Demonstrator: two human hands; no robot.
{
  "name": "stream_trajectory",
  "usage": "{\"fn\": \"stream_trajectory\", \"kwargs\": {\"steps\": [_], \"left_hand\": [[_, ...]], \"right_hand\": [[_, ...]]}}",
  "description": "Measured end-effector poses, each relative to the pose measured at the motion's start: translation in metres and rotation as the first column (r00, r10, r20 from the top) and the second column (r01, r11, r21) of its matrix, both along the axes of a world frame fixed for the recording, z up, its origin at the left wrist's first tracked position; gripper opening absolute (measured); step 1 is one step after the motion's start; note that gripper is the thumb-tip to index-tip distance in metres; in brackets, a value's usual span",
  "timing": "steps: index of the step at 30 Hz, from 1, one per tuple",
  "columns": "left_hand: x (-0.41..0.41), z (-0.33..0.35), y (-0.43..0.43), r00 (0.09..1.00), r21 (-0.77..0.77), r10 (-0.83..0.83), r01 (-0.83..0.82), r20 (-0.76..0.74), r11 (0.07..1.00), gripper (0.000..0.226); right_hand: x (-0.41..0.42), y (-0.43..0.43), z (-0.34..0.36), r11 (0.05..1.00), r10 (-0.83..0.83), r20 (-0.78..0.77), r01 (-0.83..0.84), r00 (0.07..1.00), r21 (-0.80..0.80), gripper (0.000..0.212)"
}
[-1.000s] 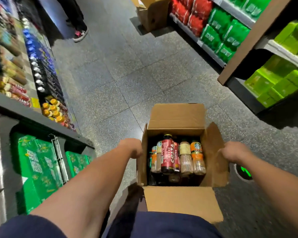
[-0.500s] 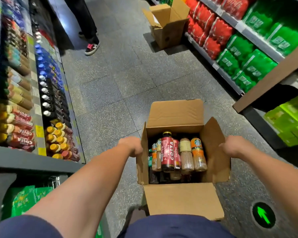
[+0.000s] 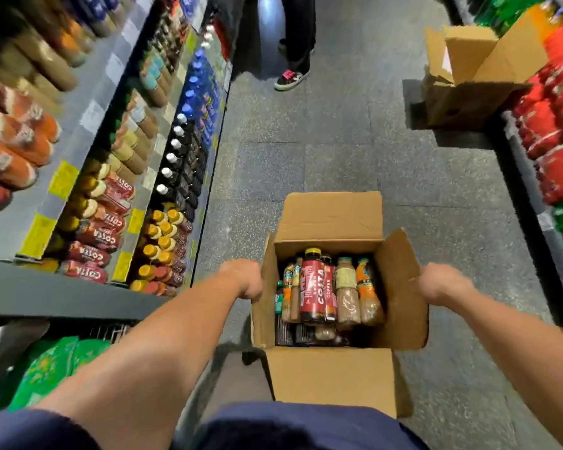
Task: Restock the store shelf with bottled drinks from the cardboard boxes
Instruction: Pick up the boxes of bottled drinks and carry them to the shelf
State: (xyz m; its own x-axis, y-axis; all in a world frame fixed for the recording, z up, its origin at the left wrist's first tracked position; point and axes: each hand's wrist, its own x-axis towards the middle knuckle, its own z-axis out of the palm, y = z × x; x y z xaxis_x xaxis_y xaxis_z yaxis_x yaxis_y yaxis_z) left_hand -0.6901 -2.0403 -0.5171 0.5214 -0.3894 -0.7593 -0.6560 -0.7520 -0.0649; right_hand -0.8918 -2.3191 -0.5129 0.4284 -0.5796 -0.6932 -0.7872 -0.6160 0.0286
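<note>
Both hands stay clamped on the open cardboard box (image 3: 332,378). The left hand (image 3: 244,279) curls over its left wall, and the right hand (image 3: 436,282) grips the right flap with its fingertips hidden behind the card. Between them the bottled drinks (image 3: 312,287) lie packed, none yet taken out. Over the last second the box has been carried up the aisle, and the store shelf (image 3: 62,297) now runs just beyond the left hand. Restocking looks ready to begin once the box is set down.

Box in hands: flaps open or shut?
Open. All four flaps of the cardboard box are folded outward, and the bottles inside show from above.
</note>
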Motion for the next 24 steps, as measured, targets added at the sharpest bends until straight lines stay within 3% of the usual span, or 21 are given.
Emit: {"fn": "stream_trajectory", "kwargs": {"steps": [5, 13, 20, 24], "left_hand": [[0.061, -0.006, 0.002, 0.985, -0.041, 0.165, -0.167, -0.042, 0.985, 0.039], [0.161, -0.026, 0.009, 0.926, -0.087, 0.374, -0.377, -0.052, 0.922, 0.030], [0.220, -0.043, 0.018, 0.846, -0.036, 0.530, -0.532, -0.054, 0.846, 0.028], [0.232, -0.053, 0.019, 0.754, 0.023, 0.657, -0.657, -0.010, 0.754, 0.030]], "right_hand": [[0.125, -0.035, 0.015, 0.979, 0.196, -0.016, -0.196, 0.981, -0.058, 0.015], [0.265, -0.037, 0.013, 0.909, 0.371, -0.068, -0.377, 0.926, -0.180, 0.009], [0.378, -0.037, -0.003, 0.849, 0.516, -0.040, -0.517, 0.856, -0.104, 0.012], [0.453, -0.036, -0.024, 0.750, 0.658, -0.021, -0.658, 0.753, -0.065, 0.021]]}}
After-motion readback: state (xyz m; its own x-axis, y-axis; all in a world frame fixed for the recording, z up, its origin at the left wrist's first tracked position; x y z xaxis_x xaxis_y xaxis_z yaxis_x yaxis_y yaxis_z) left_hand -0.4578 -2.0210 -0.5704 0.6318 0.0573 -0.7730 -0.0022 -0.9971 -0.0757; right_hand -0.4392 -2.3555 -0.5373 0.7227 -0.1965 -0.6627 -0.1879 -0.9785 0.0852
